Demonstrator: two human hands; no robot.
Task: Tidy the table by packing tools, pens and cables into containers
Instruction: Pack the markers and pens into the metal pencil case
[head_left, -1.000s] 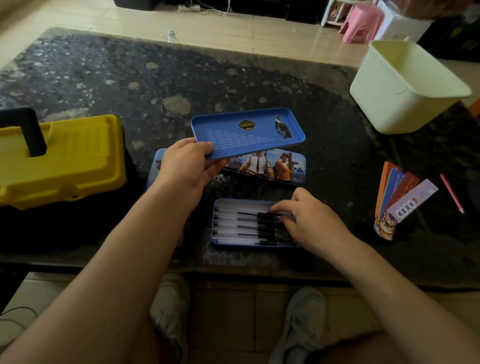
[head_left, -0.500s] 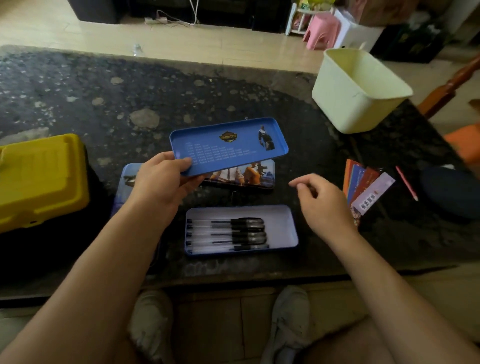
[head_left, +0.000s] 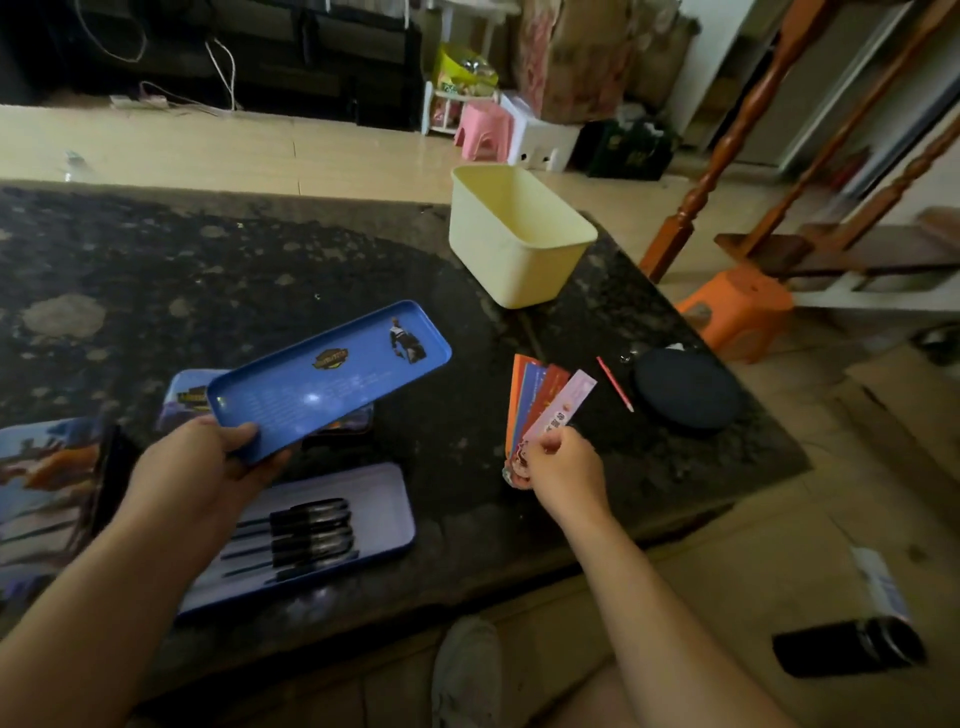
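Takes hold of the fan of orange, blue, red and pale pink paper cards (head_left: 545, 400) near the right end of the dark speckled stone table (head_left: 208, 270), pinching its near end between the thumb and curled fingers of the right hand (head_left: 563, 467). A second ago, that hand was down among the black pens (head_left: 306, 535) in the pale blue tin tray (head_left: 384, 499). Leaves those pens lying side by side in the tray at the near edge. Cannot tell whether the cards are off the stone yet. Keeps the blue metal tin lid (head_left: 332, 374) raised and tilted above the tray, gripped at its near end by the left hand (head_left: 208, 467), thumb on top, fingers beneath. Signals, by the look of it, a switch from pens to cards, with the tray not yet closed. Just beyond the cards: a thin red pencil (head_left: 614, 384), a dark round disc (head_left: 685, 387) and, at the far corner, an open cream plastic tub (head_left: 514, 244).
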